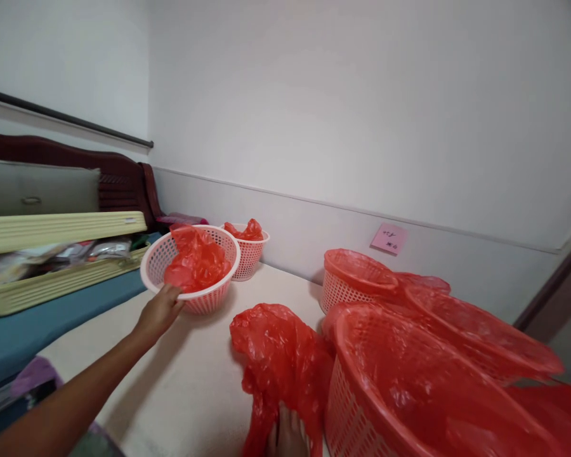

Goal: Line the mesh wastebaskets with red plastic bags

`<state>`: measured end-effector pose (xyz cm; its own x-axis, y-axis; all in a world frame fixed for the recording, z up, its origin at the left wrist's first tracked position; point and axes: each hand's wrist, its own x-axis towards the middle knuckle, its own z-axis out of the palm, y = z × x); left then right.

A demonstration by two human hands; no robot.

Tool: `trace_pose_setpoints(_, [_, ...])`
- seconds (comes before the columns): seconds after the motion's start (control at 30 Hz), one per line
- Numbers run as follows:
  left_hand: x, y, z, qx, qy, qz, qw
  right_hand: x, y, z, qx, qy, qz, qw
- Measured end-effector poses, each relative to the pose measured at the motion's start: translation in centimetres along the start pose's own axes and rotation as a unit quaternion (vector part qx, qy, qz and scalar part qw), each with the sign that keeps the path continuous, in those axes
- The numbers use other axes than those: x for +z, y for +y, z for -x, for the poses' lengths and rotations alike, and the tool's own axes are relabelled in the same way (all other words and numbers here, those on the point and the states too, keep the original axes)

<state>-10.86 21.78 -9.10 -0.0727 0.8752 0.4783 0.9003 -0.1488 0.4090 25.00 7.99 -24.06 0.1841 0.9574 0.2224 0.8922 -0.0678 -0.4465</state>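
At your far left a dark wooden headboard [124, 184] stands behind a grey cushion [38, 185], with a dark rail [66, 118] on the wall above. Nearer, a pale yellow plastic box [61, 231] with clear packets [109, 247] inside sits over a blue cloth [76, 301], and a purple cloth [37, 377] lies near the table's left edge. Your left hand [160, 311] is closed on the near rim of a pale pink perforated basket [210, 303], which tilts toward you above the far left of the white table [195, 374]; a crumpled red plastic bag [197, 257] lies inside it. Just behind and to its right is a second perforated basket [248, 261], with red plastic [250, 230] bunched at its top. In the near middle, a loose red bag [276, 343] lies heaped on the table. Your right hand [290, 437] is at its near end, fingers against the film; you cannot tell from this view whether they pinch it. Right of that bag stand several baskets lined with red film: one far [341, 295], one large and near [353, 406], and one farther right [476, 330]. A pink sticky note [390, 238] with handwriting is on the wall behind them
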Motion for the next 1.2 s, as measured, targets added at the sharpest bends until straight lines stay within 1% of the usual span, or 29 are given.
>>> trace_pose_setpoints(0.07, [-1.5,-0.3,2.6,0.025,0.009,0.02,0.999,0.0,0.0,-0.2,-0.007,0.004,-0.002,1.0])
trace_pose_setpoints(0.13, [-3.4,-0.4,5.7,0.045,0.018,0.039,0.998,0.1,0.1,-0.2,-0.011,0.006,-0.005,1.0])
trace_pose_setpoints(0.2, [-5.4,-0.7,9.2,0.06,0.021,0.05,0.997,0.1,0.1,-0.1,-0.009,0.005,-0.007,1.0])
trace_pose_setpoints(0.27, [-7.0,-1.2,12.9,0.076,0.012,0.056,0.995,0.1,0.2,0.0,-0.003,0.003,-0.009,1.0])
trace_pose_setpoints(0.33, [-8.1,-1.7,16.2,0.104,0.024,0.033,0.994,-0.2,0.2,0.2,-0.005,-0.007,-0.012,1.0])
trace_pose_setpoints(0.37, [-8.4,-1.8,17.6,0.121,0.049,0.017,0.991,-0.4,0.1,0.3,-0.01,-0.013,-0.015,1.0])
trace_pose_setpoints(0.4, [-8.5,-1.9,18.7,0.131,0.053,-0.006,0.99,-0.7,0.1,0.4,-0.017,-0.018,-0.019,1.0])
trace_pose_setpoints(0.43, [-8.6,-1.7,19.5,0.156,0.059,-0.025,0.986,-1.0,0.0,0.5,-0.025,-0.019,-0.022,0.999])
trace_pose_setpoints(0.5, [-8.7,-1.0,20.2,0.215,0.06,-0.061,0.973,-1.8,-0.1,0.9,-0.039,-0.009,-0.03,0.999])
trace_pose_setpoints(0.57, [-8.8,0.3,20.2,0.272,0.067,-0.089,0.956,-2.7,-0.1,1.4,-0.05,0.009,-0.033,0.998])
trace_pose_setpoints(0.6, [-8.8,1.0,20.1,0.289,0.066,-0.101,0.95,-3.2,-0.1,1.7,-0.055,0.017,-0.036,0.998])
trace_pose_setpoints(0.7, [-8.8,2.9,19.8,0.312,0.061,-0.125,0.94,-4.3,-0.1,2.7,-0.075,0.033,-0.043,0.996])
trace_pose_setpoints(0.8, [-8.7,4.2,19.6,0.282,0.061,-0.111,0.951,-5.1,-0.1,3.3,-0.082,0.042,-0.046,0.995])
trace_pose_setpoints(0.9, [-9.0,5.7,19.2,0.24,0.034,-0.052,0.969,-5.7,-0.2,3.6,-0.08,0.047,-0.056,0.994])
trace_pose_setpoints(0.97, [-9.5,6.5,18.9,0.242,0.022,-0.033,0.969,-6.1,-0.2,3.7,-0.081,0.051,-0.073,0.993])
trace_pose_setpoints(1.07, [-10.1,7.2,19.1,0.261,0.021,-0.059,0.963,-6.4,0.1,4.3,-0.089,0.07,-0.126,0.986])
trace_pose_setpoints(1.13, [-10.1,7.3,19.7,0.27,0.026,-0.086,0.959,-6.8,0.1,5.0,-0.087,0.103,-0.176,0.975])
trace_pose_setpoints(1.2, [-9.9,7.5,20.7,0.278,0.022,-0.094,0.956,-8.0,-0.4,5.7,-0.089,0.139,-0.222,0.961])
